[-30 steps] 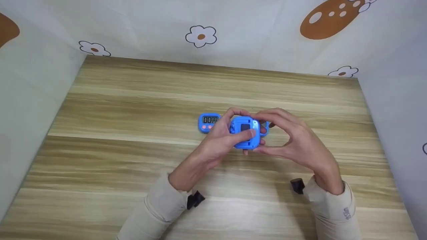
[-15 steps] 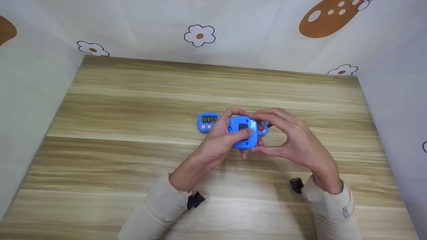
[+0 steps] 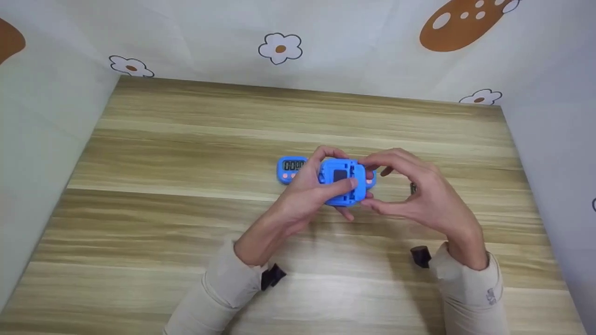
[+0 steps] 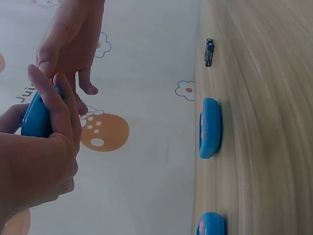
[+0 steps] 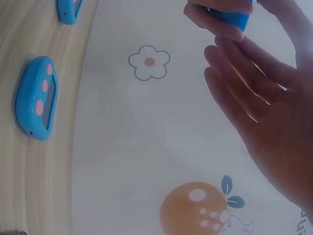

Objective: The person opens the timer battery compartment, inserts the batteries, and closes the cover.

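A blue digital timer (image 3: 339, 197) is held above the table with its back turned up, showing a dark rectangle in the middle. My left hand (image 3: 302, 193) grips it, thumb across the back and fingers round the far side and underneath. At its right edge a blue strip (image 3: 360, 184) stands slightly off from the rest. My right hand (image 3: 426, 193) pinches this edge, fingertips at the top corner and thumb at the bottom one. In the right wrist view, the other fingers of the right hand (image 5: 274, 98) are extended.
A blue timer with pink buttons (image 3: 285, 170) lies left of the hands. Another timer (image 4: 210, 128) lies behind them, partly hidden in the head view. A small dark cylindrical object (image 4: 209, 52), probably batteries, lies farther right. Patterned cloth walls (image 3: 209, 42) border the wooden table (image 3: 186, 149).
My right hand has moved slightly right, and the strip at the held timer's right edge has come away from the body a little. The dark object behind the right hand has come into sight.
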Tool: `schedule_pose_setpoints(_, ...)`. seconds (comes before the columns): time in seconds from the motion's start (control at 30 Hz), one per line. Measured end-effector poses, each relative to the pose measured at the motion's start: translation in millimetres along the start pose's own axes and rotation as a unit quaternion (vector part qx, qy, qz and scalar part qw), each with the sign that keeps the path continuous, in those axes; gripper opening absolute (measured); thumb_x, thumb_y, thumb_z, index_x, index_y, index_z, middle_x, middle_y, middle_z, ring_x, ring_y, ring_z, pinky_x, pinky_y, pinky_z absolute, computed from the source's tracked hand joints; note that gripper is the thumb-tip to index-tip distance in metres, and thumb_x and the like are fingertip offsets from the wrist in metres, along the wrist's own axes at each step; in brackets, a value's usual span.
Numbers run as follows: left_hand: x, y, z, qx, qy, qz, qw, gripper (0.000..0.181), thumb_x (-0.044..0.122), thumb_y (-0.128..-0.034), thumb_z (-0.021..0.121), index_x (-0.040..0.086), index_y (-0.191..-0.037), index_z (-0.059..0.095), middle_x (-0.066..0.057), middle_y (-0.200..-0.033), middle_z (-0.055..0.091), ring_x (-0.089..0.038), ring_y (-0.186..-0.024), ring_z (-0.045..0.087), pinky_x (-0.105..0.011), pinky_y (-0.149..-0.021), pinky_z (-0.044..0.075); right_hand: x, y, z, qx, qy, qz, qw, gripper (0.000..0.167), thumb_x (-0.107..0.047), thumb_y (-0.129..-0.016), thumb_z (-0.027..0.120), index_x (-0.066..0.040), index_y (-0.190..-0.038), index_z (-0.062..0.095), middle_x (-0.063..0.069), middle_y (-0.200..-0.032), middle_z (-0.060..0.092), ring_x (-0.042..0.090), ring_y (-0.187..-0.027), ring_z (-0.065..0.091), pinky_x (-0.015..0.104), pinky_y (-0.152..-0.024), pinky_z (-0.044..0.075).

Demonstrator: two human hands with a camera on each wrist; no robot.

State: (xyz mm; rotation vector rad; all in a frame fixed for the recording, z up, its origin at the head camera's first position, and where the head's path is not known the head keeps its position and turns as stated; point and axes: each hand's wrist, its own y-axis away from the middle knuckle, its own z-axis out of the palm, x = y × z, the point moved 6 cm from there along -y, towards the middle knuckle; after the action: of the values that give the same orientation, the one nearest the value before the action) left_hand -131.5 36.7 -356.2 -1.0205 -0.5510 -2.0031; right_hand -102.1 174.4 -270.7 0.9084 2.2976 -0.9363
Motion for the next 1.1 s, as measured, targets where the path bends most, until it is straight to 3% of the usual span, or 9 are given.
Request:
schedule_pose_setpoints(0.27,-4.5,-1.2,0.3,-0.012,0.014,-0.013,0.9997,0.043,0.001,-0.0925,0.065,0.005,-0.123,0.034,-0.026,-0.118,0.064,-0.047,-0.096,0.066,-0.042,-0.057,0.059,-2.6,-1.6,0.8,0.004,0.037,-0.022,0.9991,0.053,0.000,-0.066,0.087,0.003,-0.114,0.065,0.006,-0.108,0.068,0.020,-0.094,0.061,0.024,-0.085,0.049)
schedule_pose_setpoints(0.37,-4.7,-1.6,-1.5,-0.006,0.006,-0.020,0.9998,0.049,0.000,-0.0910,0.066,0.005,-0.127,0.034,-0.025,-0.118,0.062,-0.044,-0.096,0.066,-0.046,-0.062,0.059,6.7,1.3,-2.0,0.013,0.062,-0.016,0.9979,0.053,-0.004,-0.066,0.088,-0.001,-0.114,0.065,0.003,-0.107,0.068,0.017,-0.094,0.061,0.023,-0.084,0.049)
schedule_pose_setpoints(0.57,-1.3,-1.8,-2.9,-0.013,0.012,-0.002,0.9998,0.066,-0.011,-0.0864,0.066,0.009,-0.140,0.033,-0.023,-0.131,0.047,-0.042,-0.103,0.064,-0.053,-0.081,0.055,69.4,32.4,-24.5,0.015,0.139,0.064,0.9881,0.058,-0.022,-0.070,0.090,-0.014,-0.121,0.065,-0.008,-0.116,0.064,0.012,-0.104,0.057,0.022,-0.085,0.045)
schedule_pose_setpoints(0.67,-0.4,-2.2,-1.1,-0.023,0.000,0.005,0.9997,0.075,-0.014,-0.0846,0.065,0.016,-0.145,0.032,-0.021,-0.135,0.043,-0.042,-0.103,0.064,-0.050,-0.087,0.053,108.9,56.5,-29.1,-0.018,0.171,0.124,0.9774,0.053,-0.030,-0.072,0.088,-0.018,-0.119,0.066,-0.010,-0.118,0.062,0.011,-0.109,0.054,0.029,-0.088,0.046)
schedule_pose_setpoints(0.8,-0.2,-3.5,1.0,-0.026,-0.017,0.003,0.9995,0.078,-0.015,-0.0842,0.065,0.021,-0.146,0.034,-0.017,-0.137,0.039,-0.040,-0.105,0.062,-0.051,-0.087,0.054,149.0,81.3,-25.0,-0.067,0.177,0.177,0.9658,0.051,-0.035,-0.074,0.086,-0.016,-0.118,0.068,-0.002,-0.122,0.060,0.020,-0.117,0.051,0.047,-0.095,0.044)
schedule_pose_setpoints(0.93,-0.9,-3.6,1.7,-0.033,-0.017,-0.003,0.9993,0.074,-0.015,-0.0854,0.063,0.020,-0.144,0.036,-0.017,-0.138,0.039,-0.039,-0.110,0.061,-0.051,-0.085,0.054,168.3,90.4,-18.4,-0.098,0.183,0.195,0.9586,0.051,-0.040,-0.074,0.086,-0.012,-0.113,0.071,0.007,-0.122,0.060,0.031,-0.117,0.050,0.056,-0.097,0.041)
schedule_pose_setpoints(1.1,-3.3,-2.8,3.6,-0.056,-0.022,-0.005,0.9982,0.075,-0.016,-0.0855,0.063,0.019,-0.145,0.033,-0.018,-0.139,0.039,-0.041,-0.114,0.058,-0.049,-0.085,0.055,174.3,95.1,-14.6,-0.110,0.199,0.196,0.9539,0.052,-0.040,-0.073,0.086,-0.009,-0.112,0.071,0.010,-0.121,0.060,0.032,-0.115,0.051,0.055,-0.096,0.042)
